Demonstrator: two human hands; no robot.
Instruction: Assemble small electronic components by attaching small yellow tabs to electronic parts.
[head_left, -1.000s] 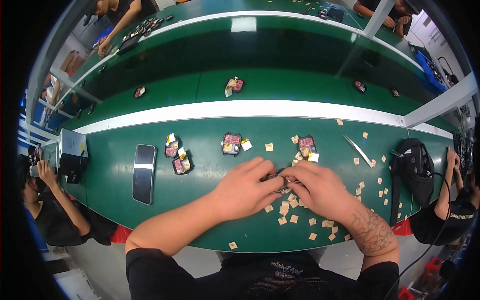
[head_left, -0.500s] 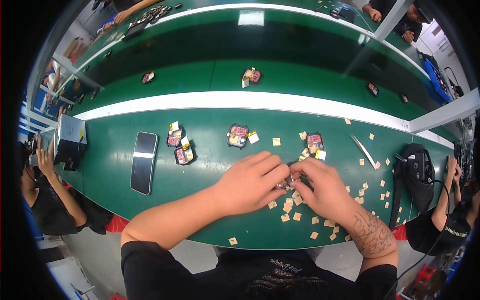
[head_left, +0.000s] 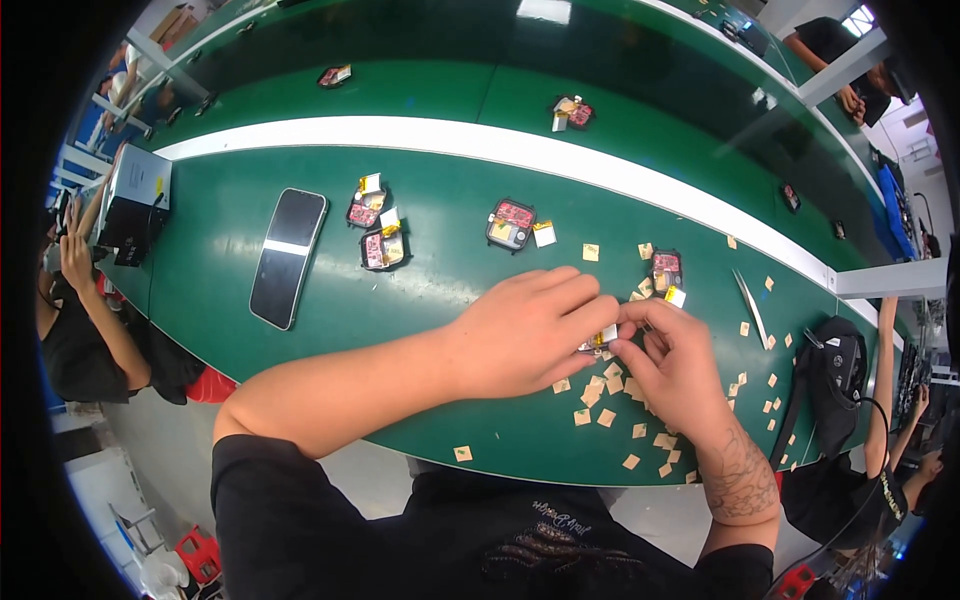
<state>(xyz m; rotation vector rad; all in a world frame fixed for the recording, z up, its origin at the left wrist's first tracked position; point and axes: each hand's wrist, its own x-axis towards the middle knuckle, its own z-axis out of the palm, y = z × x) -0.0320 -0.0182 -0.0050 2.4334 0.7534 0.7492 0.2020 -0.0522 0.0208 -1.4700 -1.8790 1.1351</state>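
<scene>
Pressure from your left hand (head_left: pixel 530 332) and right hand (head_left: pixel 672 362), both pinching the small white-and-yellow piece (head_left: pixel 605 336), risks creasing it.

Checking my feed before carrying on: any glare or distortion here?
Head view: a white glare band crosses the phone; same head view, softer sheen on the table; head view again, the white rail bows into an arc.

The left hand (head_left: pixel 535 335) and right hand (head_left: pixel 675 365) held a small white-and-yellow part (head_left: pixel 605 337) between them. Tan squares (head_left: pixel 606 417) lay on the desk (head_left: pixel 450 270) near the right hand, tweezers (head_left: pixel 751 308) to its right, a phone (head_left: pixel 287 265) well left of the left hand.
</scene>
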